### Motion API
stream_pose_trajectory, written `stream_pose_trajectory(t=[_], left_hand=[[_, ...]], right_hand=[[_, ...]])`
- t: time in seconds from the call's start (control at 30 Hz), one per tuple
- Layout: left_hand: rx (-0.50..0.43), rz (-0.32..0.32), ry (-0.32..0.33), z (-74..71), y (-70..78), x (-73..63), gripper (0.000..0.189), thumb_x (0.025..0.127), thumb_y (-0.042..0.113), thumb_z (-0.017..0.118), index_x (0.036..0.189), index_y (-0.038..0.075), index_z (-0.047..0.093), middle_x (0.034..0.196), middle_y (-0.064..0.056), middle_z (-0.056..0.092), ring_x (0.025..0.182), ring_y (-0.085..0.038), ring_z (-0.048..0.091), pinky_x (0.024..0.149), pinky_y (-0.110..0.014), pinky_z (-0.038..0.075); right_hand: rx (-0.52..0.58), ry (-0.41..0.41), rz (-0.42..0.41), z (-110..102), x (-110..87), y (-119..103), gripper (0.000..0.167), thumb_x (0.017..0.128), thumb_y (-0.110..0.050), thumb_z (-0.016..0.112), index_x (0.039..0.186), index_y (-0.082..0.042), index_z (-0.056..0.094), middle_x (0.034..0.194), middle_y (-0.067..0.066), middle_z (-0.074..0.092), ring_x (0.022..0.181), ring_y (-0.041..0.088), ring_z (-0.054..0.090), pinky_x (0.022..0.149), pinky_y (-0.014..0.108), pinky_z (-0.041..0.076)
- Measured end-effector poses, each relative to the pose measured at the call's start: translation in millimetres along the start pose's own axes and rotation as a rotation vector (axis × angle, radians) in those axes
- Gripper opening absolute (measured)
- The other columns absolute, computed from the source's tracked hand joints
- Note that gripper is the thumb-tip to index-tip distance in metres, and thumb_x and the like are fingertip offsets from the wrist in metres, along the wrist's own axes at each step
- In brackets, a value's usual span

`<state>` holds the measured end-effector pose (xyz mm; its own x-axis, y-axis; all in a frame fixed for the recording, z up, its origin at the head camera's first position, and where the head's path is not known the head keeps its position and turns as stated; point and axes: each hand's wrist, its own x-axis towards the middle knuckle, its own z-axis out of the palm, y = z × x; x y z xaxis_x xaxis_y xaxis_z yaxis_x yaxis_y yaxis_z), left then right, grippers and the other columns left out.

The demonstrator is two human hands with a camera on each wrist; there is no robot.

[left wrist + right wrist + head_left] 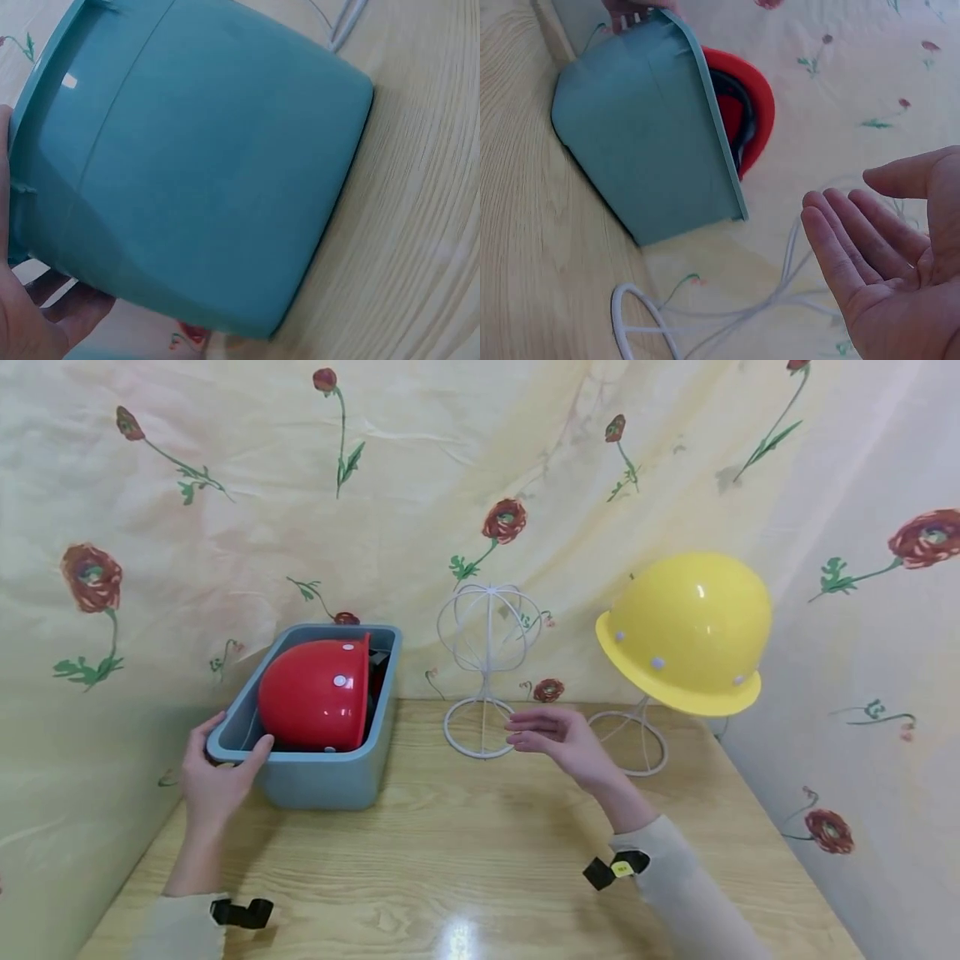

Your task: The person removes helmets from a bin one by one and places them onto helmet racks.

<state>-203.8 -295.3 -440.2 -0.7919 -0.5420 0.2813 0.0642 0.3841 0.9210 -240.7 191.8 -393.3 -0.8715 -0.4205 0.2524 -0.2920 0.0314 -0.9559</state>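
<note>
At the corner of a blue-green plastic bin [318,783], my left hand [213,781] grips the rim, thumb over the edge and fingers along the outer side. Inside the bin a red hard hat [309,695] lies on its side, its brim facing right. In the right wrist view, dark straps show inside the red hard hat [763,101]. My right hand [566,745] is held in the air, holding nothing, its fingers loosely extended and thumb apart. It is nearest to a bare white wire stand [486,681] with a globe-shaped top.
A yellow hard hat [693,627] sits tilted on a second white wire stand [637,772] at the right. Flower-patterned cloth [420,527] hangs behind the wooden table [420,868] and along its sides. Each sleeve cuff carries a small black device [240,912].
</note>
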Motion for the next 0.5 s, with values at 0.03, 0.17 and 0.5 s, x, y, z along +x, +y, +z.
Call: stream_pose_trajectory(t=[0.03,0.17,0.5], left_hand=[[0.028,0.001,-0.019,-1.9,1.1,1.4,0.078,0.088,0.032,0.086,0.155,0.017,0.051,0.134,0.004,0.058,0.104,0.001,0.051,0.076,-0.005,0.043],[0.158,0.02,-0.127,-10.1,4.8,9.3,0.086,0.089,0.039,0.084,0.161,0.017,0.042,0.153,-0.011,0.052,0.12,-0.017,0.048,0.074,-0.007,0.041],[0.287,0.109,-0.321,-19.4,4.4,27.8,0.098,0.088,0.042,0.085,0.168,0.017,0.034,0.163,-0.031,0.04,0.137,-0.051,0.04,0.08,-0.043,0.05]], right_hand=[[-0.018,-0.007,-0.006,5,3.4,-2,0.038,0.101,0.002,0.066,0.134,0.019,0.058,0.131,0.033,0.069,0.105,0.012,0.078,0.093,0.032,0.063],[-0.098,-0.024,-0.02,24,16.7,-8,0.033,0.099,0.001,0.069,0.13,0.012,0.065,0.126,0.032,0.072,0.106,0.019,0.079,0.092,0.031,0.063],[-0.23,-0.099,-0.049,69,46.6,-20,0.033,0.1,-0.003,0.069,0.132,0.005,0.069,0.127,0.023,0.075,0.114,0.038,0.075,0.095,0.029,0.061]])
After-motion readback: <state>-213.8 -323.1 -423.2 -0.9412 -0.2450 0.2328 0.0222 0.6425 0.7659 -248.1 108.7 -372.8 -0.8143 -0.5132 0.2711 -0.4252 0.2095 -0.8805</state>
